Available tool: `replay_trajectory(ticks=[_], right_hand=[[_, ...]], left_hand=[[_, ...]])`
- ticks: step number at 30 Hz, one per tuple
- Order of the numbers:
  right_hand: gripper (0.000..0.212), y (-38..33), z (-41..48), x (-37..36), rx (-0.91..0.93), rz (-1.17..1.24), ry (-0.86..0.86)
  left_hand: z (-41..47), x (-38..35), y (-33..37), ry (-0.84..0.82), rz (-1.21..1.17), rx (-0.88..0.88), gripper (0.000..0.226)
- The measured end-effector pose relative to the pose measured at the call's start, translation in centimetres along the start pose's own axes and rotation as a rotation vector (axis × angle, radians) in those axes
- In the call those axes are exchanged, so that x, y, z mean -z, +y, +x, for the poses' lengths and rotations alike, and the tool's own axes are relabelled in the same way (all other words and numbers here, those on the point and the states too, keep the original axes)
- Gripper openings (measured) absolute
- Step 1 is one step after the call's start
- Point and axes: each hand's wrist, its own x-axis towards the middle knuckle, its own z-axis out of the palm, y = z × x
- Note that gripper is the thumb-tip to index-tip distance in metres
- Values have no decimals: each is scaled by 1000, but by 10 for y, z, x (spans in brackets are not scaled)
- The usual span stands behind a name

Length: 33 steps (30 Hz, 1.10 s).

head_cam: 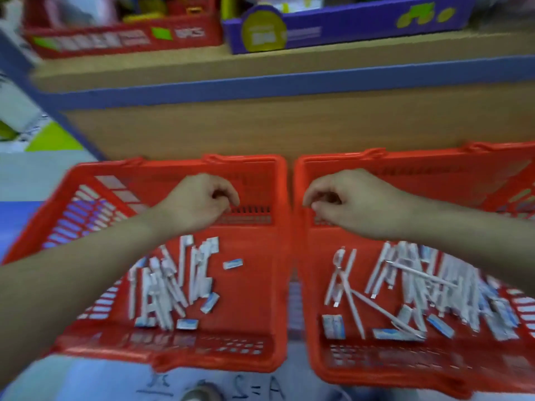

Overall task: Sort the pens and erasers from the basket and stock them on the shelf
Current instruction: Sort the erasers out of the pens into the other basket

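Observation:
Two red plastic baskets stand side by side below me, the left basket (254, 354) and the right basket (318, 360). Each holds several white pens, such as the pens (162, 287) on the left and the pens (428, 282) on the right, with small blue-and-white erasers, one eraser (232, 263) lying apart in the left basket and another eraser (333, 326) in the right one. My left hand (199, 202) hovers over the left basket with fingers curled, holding nothing visible. My right hand (356, 202) hovers over the right basket the same way. The frame is motion-blurred.
A wooden shelf (289, 79) with a blue front edge runs behind the baskets. On it stand a red display box (121, 39) and a purple display box (347, 27). A sheet with handwriting (220, 389) lies below the baskets.

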Motion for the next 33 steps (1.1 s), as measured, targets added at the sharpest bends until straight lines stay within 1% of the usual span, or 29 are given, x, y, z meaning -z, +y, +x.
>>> replay_trajectory(ticks=[2, 4, 5, 6, 7, 8, 9, 10, 11, 14, 16, 19, 22, 24, 26, 27, 29, 33], right_hand=[[19, -27, 22, -18, 68, -95, -110], [21, -50, 43, -40, 89, -190, -216], [22, -58, 54, -53, 88, -240, -255], [23, -65, 65, -68, 87, -283, -286], [24, -70, 75, -84, 81, -305, -310], [24, -74, 85, -102, 72, -308, -331], [24, -76, 93, -120, 58, -302, -352], [24, -78, 101, -140, 38, -296, -371], [25, -78, 106, -159, 7, -294, -390], [27, -72, 119, -216, -150, -240, -418], [28, -66, 125, -245, -288, -168, -401], [32, -63, 133, -277, -468, -100, -361], [47, -69, 137, -304, -554, -93, -338], [64, -76, 137, -321, -595, -74, -333], [72, -80, 136, -331, -611, -92, -313], [71, -81, 136, -333, -611, -116, -307], [62, -81, 140, -331, -619, -132, -310], [39, -80, 146, -331, -644, -6, -361]], left_hand=[[-20, 2, -47, -76, 104, 115, 25], [-41, 0, -90, -219, 186, 199, 23], [-49, -4, -110, -292, 224, 221, 34], [-57, -8, -127, -380, 270, 227, 54], [-64, -12, -146, -458, 313, 257, 68], [-70, -17, -161, -518, 350, 318, 67], [-74, -23, -174, -558, 389, 375, 54], [-77, -28, -183, -549, 402, 401, 41], [-78, -33, -191, -520, 381, 413, 38], [-78, -45, -202, -518, 357, 471, 46], [-73, -59, -212, -497, 294, 472, 42], [-63, -73, -219, -482, 190, 530, 41], [-55, -83, -225, -512, 192, 578, 39], [-49, -90, -227, -502, 187, 576, 35], [-44, -96, -226, -481, 148, 581, 33], [-41, -99, -227, -466, 116, 574, 33], [-37, -99, -225, -464, 94, 583, 31], [-35, -102, -230, -401, 97, 584, 30]])
